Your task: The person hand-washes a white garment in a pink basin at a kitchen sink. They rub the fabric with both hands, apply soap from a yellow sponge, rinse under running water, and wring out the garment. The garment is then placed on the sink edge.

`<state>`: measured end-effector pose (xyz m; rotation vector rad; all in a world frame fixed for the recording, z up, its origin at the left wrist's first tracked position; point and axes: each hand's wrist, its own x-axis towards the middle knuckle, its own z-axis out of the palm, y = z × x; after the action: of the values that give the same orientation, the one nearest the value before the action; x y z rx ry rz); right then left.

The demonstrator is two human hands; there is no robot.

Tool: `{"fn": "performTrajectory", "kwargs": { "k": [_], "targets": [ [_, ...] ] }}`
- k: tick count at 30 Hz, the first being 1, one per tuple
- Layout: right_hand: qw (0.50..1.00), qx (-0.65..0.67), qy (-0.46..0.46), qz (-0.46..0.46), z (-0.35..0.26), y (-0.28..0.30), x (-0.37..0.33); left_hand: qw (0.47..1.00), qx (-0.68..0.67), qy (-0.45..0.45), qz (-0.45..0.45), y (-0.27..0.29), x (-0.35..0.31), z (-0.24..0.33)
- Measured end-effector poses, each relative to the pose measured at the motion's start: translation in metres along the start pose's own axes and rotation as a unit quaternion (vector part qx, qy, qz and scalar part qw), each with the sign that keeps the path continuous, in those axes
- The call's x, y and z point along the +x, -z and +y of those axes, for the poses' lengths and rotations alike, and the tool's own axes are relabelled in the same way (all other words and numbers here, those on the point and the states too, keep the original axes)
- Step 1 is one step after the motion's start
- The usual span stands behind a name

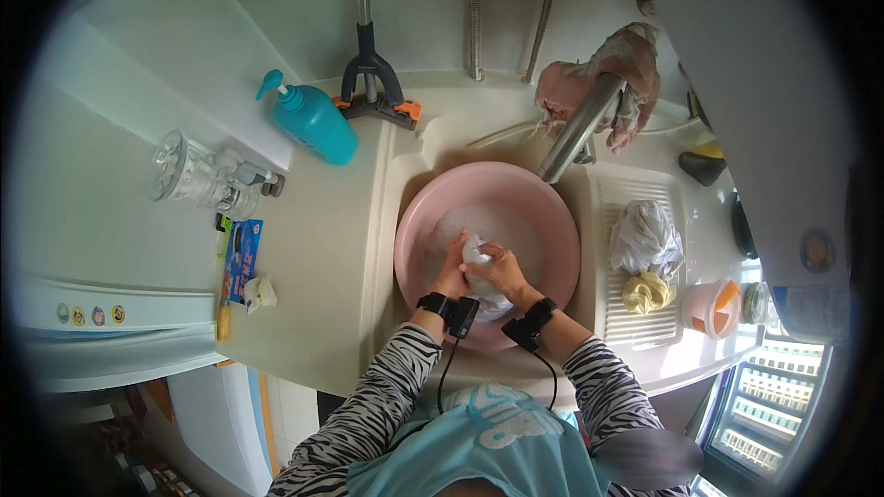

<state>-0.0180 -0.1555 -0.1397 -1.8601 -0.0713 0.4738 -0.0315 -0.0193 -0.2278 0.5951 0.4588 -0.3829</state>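
A pink basin [412, 221] stands in the sink with cloudy, sudsy water in it. Over the water my left hand [453, 269] and my right hand [500, 269] are closed on a wet white cloth [488, 291]. The cloth is bunched between the fingers, and its lower end hangs toward the basin's near side. What kind of garment or cloth it is, I cannot tell. Each wrist wears a black strap with a small device and a cable.
A metal faucet [580, 129] with a pinkish rag [635, 69] over it reaches toward the basin. At right, a white cloth heap [646, 237] and a yellow cloth [649, 292] lie on the ribbed washboard, beside a pink-white tub [711, 308]. A teal pump bottle [316, 126] stands left.
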Motion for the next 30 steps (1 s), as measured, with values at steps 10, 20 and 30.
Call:
{"fn": "performTrajectory", "kwargs": {
  "k": [10,20,30],
  "targets": [
    [0.929,-0.325,0.090,0.151,0.015,-0.016,0.007,0.985,0.048,-0.044,0.162,-0.029,-0.008,-0.020],
    [0.923,-0.339,-0.017,0.183,0.041,0.023,0.053,0.733,0.599,-0.164,0.277,-0.026,-0.009,0.021],
    [0.883,-0.461,-0.082,-0.022,0.097,0.007,0.074,0.537,0.825,0.132,0.112,-0.034,0.031,0.012]
  ]
}}
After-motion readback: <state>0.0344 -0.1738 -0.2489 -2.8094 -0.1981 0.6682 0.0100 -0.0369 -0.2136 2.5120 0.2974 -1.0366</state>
